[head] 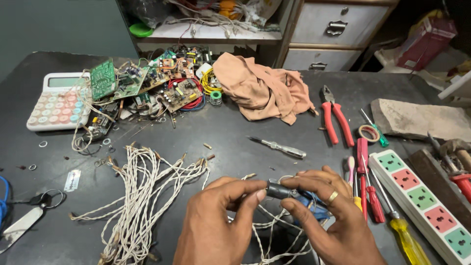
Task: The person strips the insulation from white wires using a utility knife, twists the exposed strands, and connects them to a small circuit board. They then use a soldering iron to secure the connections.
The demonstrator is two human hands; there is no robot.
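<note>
At about ten o'clock on the counter (235,142) we see a calculator (58,100), white-bodied with pastel pink keys, and along its top a narrow pale green screen (65,81) (we cannot make out what it shows). At two o'clock, beyond the counter's far edge, a dark red cardboard box (426,41) leans tilted, with lighter print on its face. Beside it we see a yellow package (431,15), mostly hidden.
</note>
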